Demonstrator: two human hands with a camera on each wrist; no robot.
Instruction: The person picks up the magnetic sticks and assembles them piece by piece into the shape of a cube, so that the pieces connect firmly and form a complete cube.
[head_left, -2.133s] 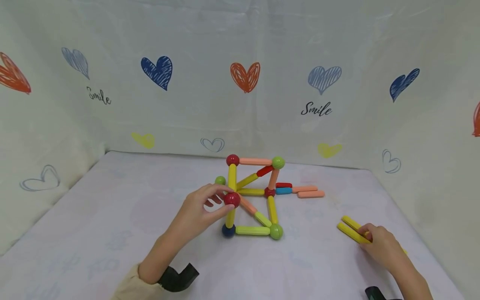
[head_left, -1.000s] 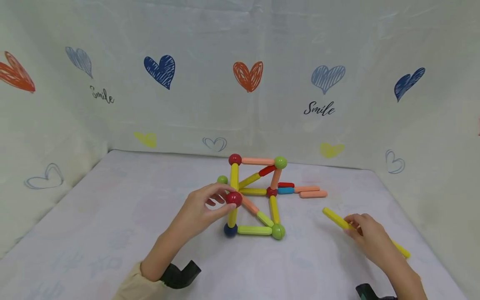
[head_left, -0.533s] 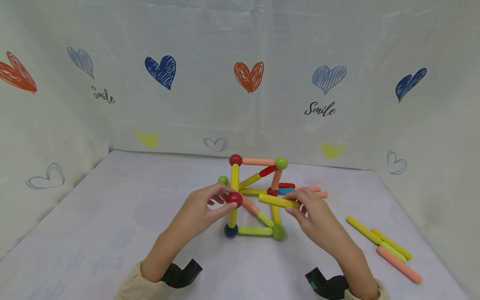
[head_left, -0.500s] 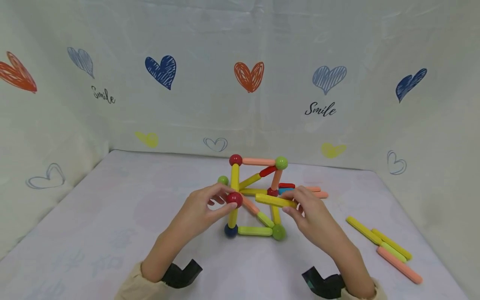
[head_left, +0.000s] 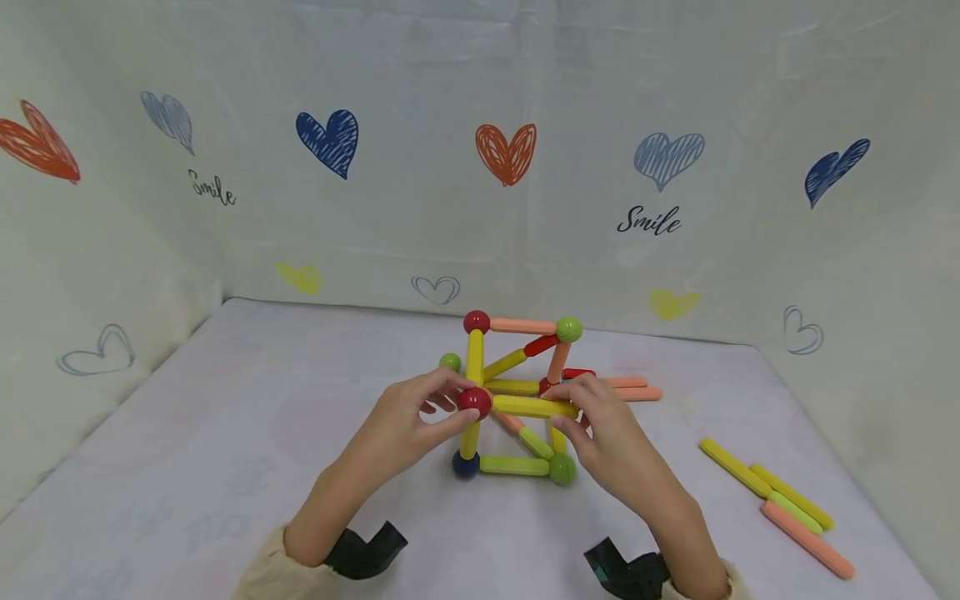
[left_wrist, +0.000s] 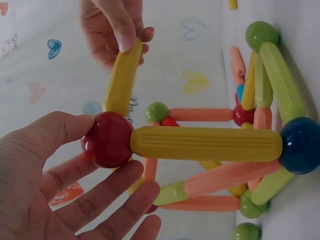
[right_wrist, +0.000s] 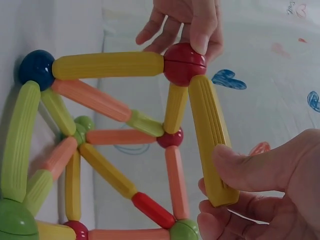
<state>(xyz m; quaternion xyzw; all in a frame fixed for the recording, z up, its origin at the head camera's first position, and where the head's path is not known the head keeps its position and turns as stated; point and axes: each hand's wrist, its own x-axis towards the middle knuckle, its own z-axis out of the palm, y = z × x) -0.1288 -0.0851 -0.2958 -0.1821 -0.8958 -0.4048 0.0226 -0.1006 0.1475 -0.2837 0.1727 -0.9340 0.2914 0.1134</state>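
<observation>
My left hand (head_left: pixel 408 421) pinches a red ball (head_left: pixel 474 403) at the near upper corner of a frame of sticks and balls. With thumb and fingers, my right hand (head_left: pixel 611 437) grips a yellow stick (head_left: pixel 528 407) by its right end. In the right wrist view the other end of that yellow stick (right_wrist: pixel 210 125) touches the red ball (right_wrist: pixel 184 65). Below the ball a yellow stick (left_wrist: pixel 205 143) runs down to a dark blue ball (left_wrist: pixel 302 145). A light green stick (head_left: pixel 514 466) joins the blue ball to a green ball (head_left: pixel 562 469). My right fingers partly hide the red ball behind them.
At the right of the table (head_left: pixel 247 400) lie loose yellow sticks (head_left: pixel 731 467), a light green one and a salmon stick (head_left: pixel 806 540). More salmon sticks (head_left: pixel 637 393) lie behind my right hand. A cloth printed with hearts hangs behind the table.
My right hand has picked up a yellow stick from the right and moved left with it, until its free end meets the red ball. My left hand keeps its hold.
</observation>
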